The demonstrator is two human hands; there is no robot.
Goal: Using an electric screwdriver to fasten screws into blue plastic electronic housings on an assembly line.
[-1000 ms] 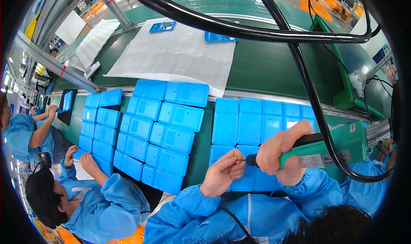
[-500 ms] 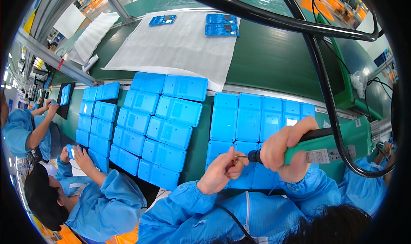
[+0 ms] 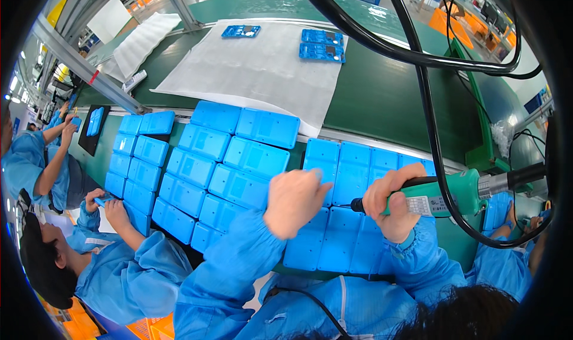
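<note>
My right hand [image 3: 391,204] is wrapped round a green electric screwdriver [image 3: 470,189], held nearly level. Its thin bit points left, over the block of blue plastic covers [image 3: 322,157] in front of me. Left of the bit and apart from it, my left hand [image 3: 296,202] hovers between that block and the middle block of blue covers [image 3: 256,155]. Its fingers are curled in, and the picture does not show what is in them. My hands and sleeves partly hide the covers below them.
A thick black cable [image 3: 428,113] loops down in front of the screwdriver. Beyond the covers, a white foam sheet [image 3: 250,71] carries several blue parts [image 3: 322,52]. At the left, a co-worker [image 3: 119,268] handles a blue piece beside more covers [image 3: 143,174]. A metal post [image 3: 83,71] rises there.
My left hand has left the screwdriver's bit and moved left and slightly up. The screwdriver is still in my right hand, its rear end now lower. The whole view has shifted a little.
</note>
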